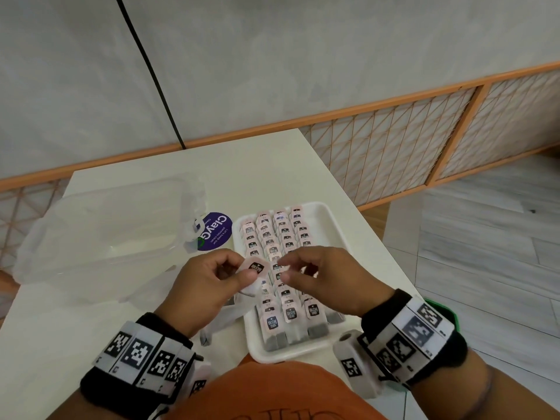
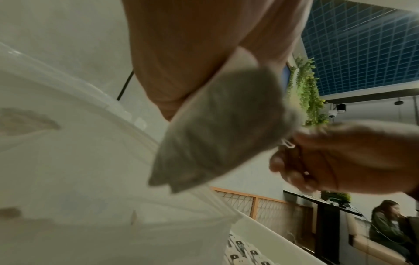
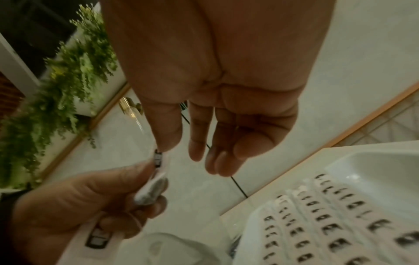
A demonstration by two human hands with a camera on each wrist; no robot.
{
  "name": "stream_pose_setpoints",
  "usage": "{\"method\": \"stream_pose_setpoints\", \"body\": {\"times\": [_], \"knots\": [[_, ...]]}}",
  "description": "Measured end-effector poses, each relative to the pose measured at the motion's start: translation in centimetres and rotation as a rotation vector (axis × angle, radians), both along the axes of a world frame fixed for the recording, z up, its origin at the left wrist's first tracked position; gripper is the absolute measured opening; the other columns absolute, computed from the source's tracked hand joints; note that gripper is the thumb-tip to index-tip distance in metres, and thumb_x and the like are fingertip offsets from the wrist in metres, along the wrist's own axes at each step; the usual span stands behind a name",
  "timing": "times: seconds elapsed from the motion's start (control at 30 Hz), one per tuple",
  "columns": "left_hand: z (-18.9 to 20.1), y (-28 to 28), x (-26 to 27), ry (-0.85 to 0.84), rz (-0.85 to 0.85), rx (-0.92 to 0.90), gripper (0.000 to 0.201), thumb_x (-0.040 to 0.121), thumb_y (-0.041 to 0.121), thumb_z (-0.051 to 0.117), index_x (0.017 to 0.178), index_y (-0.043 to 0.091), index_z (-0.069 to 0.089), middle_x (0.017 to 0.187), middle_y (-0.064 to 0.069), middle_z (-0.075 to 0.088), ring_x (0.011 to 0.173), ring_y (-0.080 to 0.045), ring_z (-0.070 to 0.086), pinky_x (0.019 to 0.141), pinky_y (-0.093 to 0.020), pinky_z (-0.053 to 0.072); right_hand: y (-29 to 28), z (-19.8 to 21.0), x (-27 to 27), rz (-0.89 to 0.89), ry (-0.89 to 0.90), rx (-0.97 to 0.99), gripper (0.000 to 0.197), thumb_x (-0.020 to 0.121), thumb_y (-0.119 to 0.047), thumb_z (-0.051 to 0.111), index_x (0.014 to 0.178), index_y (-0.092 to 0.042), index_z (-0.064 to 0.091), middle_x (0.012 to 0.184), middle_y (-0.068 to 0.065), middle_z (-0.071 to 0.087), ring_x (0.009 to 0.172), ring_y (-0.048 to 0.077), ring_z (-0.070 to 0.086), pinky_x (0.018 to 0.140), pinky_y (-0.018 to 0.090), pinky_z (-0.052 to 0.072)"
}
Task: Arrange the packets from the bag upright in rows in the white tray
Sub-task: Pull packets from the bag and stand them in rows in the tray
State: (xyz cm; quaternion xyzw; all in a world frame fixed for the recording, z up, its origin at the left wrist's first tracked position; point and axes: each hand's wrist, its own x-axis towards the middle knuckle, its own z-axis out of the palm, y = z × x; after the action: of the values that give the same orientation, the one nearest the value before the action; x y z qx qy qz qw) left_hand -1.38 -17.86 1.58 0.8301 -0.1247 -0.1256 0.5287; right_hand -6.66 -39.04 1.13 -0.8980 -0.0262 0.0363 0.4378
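Nearest, the left hand (image 1: 209, 280) pinched one packet (image 1: 254, 268) over the left edge of the white tray (image 1: 321, 216), tag tilted toward the right hand (image 1: 321, 277), whose loosely curled, empty fingers (image 1: 288, 262) hovered just beside it above the upright rows (image 1: 280, 247).

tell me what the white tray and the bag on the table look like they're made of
White tray: probably foam or thin moulded plastic, with a matte surface and a soft rounded rim. Bag: thin clear plastic film, glossy; the table shows through it and it lies creased and slack.
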Motion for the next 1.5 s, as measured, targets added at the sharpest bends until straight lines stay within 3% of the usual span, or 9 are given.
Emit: {"method": "stream_pose_setpoints", "body": {"times": [0.17,0.3,0.47,0.6,0.7,0.87,1.03,1.33,1.5], "knots": [[0.3,-0.6,0.0,-0.071,-0.065,0.005,0.015,0.066,0.015,0.084,0.069,0.014,0.069,0.07,-0.012,0.067,0.057,-0.007,0.055,0.056,-0.018,0.048,1.0,0.4,0.6,0.031,-0.069,0.2,0.007,0.086,-0.028,0.07,0.089,-0.026,0.075,0.074,-0.016,0.067,0.068,0.0,0.058,0.067,0.015,0.046],[-0.2,0.0,0.4,-0.081,0.012,0.007,0.013,0.072,0.017,0.079,0.066,0.02,0.068,0.063,0.001,0.064,0.056,-0.007,0.052,0.054,-0.017,0.047,-1.4,-0.1,0.0,-0.112,-0.045,0.134,0.011,0.091,-0.029,0.062,0.082,-0.024,0.067,0.073,-0.005,0.068,0.065,0.008,0.061,0.065,0.021,0.048],[-0.6,0.7,0.9,-0.043,0.112,-0.065,0.008,0.08,0.016,0.072,0.075,0.015,0.067,0.07,-0.005,0.063,0.062,-0.015,0.055,0.054,-0.012,0.047,-5.2,-3.2,-1.4,-0.131,0.177,-0.327,0.018,0.097,-0.032,0.047,0.084,-0.024,0.056,0.075,-0.007,0.064,0.072,0.013,0.064,0.068,0.026,0.048],[-0.7,0.6,0.9,-0.034,0.115,-0.053,0.008,0.082,0.017,0.071,0.075,0.016,0.066,0.073,-0.008,0.064,0.063,-0.016,0.055,0.051,-0.012,0.046,-5.5,-5.5,-2.3,-0.102,0.321,-0.428,0.018,0.099,-0.027,0.042,0.086,-0.022,0.053,0.086,-0.004,0.061,0.077,0.015,0.057,0.061,0.021,0.039],[-0.8,0.5,0.9,-0.029,0.109,-0.051,0.008,0.082,0.017,0.071,0.075,0.015,0.067,0.073,-0.009,0.064,0.063,-0.017,0.055,0.053,-0.012,0.047,-5.0,-6.3,-2.3,-0.09,0.351,-0.485,0.017,0.099,-0.027,0.041,0.086,-0.022,0.051,0.095,0.001,0.064,0.08,0.017,0.053,0.067,0.024,0.038],[-0.8,0.5,0.8,-0.024,0.114,-0.043,0.008,0.082,0.019,0.071,0.075,0.018,0.066,0.073,-0.006,0.065,0.064,-0.017,0.056,0.056,-0.02,0.045,-4.2,-6.8,-2.3,-0.188,0.392,-0.407,0.024,0.09,-0.031,0.057,0.108,-0.019,0.049,0.096,0.001,0.063,0.08,0.018,0.054,0.067,0.024,0.04],[-0.9,1.1,0.8,-0.019,0.123,-0.019,0.01,0.08,0.023,0.072,0.072,0.027,0.067,0.074,-0.005,0.067,0.061,-0.016,0.058,0.063,-0.029,0.048,-3.9,-6.8,-2.5,-0.165,0.436,-0.371,0.045,0.076,-0.029,0.074,0.103,-0.019,0.04,0.087,-0.004,0.055,0.077,0.018,0.057,0.064,0.026,0.046],[-0.7,1.3,0.4,-0.027,0.124,0.0,0.007,0.082,0.019,0.07,0.078,0.015,0.067,0.076,-0.011,0.067,0.06,-0.016,0.057,0.059,-0.026,0.046,-3.4,-7.8,-2.4,-0.189,0.37,-0.358,0.038,0.08,-0.022,0.067,0.1,-0.019,0.035,0.083,-0.006,0.051,0.07,0.013,0.054,0.049,0.016,0.038],[-0.7,1.4,0.5,-0.02,0.129,0.012,0.007,0.083,0.021,0.07,0.079,0.016,0.067,0.076,-0.009,0.067,0.056,-0.01,0.057,0.061,-0.026,0.047,-3.3,-7.5,-2.4,-0.215,0.405,-0.387,0.046,0.08,-0.026,0.068,0.115,-0.016,0.04,0.099,0.003,0.059,0.081,0.02,0.059,0.062,0.025,0.05]]}}
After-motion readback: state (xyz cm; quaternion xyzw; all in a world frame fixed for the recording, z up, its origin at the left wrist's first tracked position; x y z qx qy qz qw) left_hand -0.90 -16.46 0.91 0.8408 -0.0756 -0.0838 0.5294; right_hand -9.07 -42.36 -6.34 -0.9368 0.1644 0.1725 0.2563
